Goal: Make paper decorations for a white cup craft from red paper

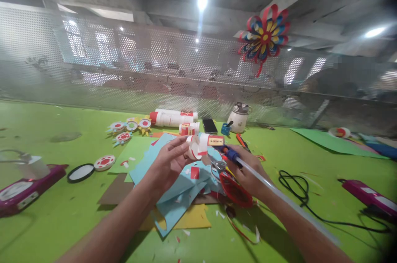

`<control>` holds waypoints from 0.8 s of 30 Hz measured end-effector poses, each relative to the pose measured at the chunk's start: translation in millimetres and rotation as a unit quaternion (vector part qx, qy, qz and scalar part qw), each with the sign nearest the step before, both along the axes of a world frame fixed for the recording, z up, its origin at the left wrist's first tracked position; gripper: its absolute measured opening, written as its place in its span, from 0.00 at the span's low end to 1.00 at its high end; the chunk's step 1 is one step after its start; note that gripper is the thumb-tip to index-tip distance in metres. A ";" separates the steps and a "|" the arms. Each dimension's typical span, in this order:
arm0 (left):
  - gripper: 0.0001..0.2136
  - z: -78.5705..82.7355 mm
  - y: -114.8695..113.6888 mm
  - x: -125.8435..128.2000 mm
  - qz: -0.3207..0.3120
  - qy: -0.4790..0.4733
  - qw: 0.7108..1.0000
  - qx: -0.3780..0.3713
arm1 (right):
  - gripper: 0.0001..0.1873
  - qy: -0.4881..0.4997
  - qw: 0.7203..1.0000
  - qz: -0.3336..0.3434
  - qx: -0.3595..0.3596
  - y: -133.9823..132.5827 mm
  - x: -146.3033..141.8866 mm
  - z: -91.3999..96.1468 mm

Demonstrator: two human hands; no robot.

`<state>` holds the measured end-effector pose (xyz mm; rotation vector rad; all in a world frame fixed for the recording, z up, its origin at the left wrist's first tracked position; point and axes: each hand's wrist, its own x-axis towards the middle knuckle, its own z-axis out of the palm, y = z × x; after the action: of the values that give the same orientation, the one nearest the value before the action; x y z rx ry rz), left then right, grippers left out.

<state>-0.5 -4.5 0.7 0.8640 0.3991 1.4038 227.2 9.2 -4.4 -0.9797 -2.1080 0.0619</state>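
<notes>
Above the middle of the table, my left hand (170,160) grips a small white paper cup (194,148) with red trim, its fingers around the left side. A yellow label with writing (216,142) shows at the right end of the white and red paper piece. My right hand (249,172) is closed on a blue hot glue gun (231,153), its tip close to that labelled end. A long translucent glue stick (273,186) runs back from it over my right forearm. Whether the tip touches the paper, I cannot tell.
Blue paper sheets (173,201) and scraps lie under my hands, beside red-handled scissors (235,190). Behind stand white paper rolls (173,118), a phone (210,126) and a bottle (238,119). Power strips (31,188) and a black cable (325,217) lie at the sides.
</notes>
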 end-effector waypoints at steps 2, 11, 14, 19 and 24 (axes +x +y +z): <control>0.12 1.6 1.8 -2.2 0.011 -0.002 1.000 0.002 | 0.16 -0.034 0.999 0.031 -0.004 0.5 4.3 1.2; 0.08 3.0 9.9 -9.6 0.092 0.010 0.995 0.024 | 0.16 0.180 0.929 0.073 -0.314 -3.5 38.2 15.9; 0.07 -0.1 10.9 -7.1 0.085 0.008 0.996 0.009 | 0.17 0.342 0.857 0.158 -0.351 -5.2 36.2 21.8; 0.08 -9.3 11.6 -2.1 0.051 0.024 0.998 0.007 | 0.18 0.413 0.802 0.161 -0.400 -10.9 18.5 27.3; 0.13 -13.3 4.9 5.5 0.081 0.060 0.994 0.035 | 0.15 0.453 0.743 0.189 -0.454 -15.9 -5.3 25.1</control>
<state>5.0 0.4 -12.6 0.9943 0.5223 1.5274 221.9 -6.7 20.7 -0.7263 -1.2149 1.5696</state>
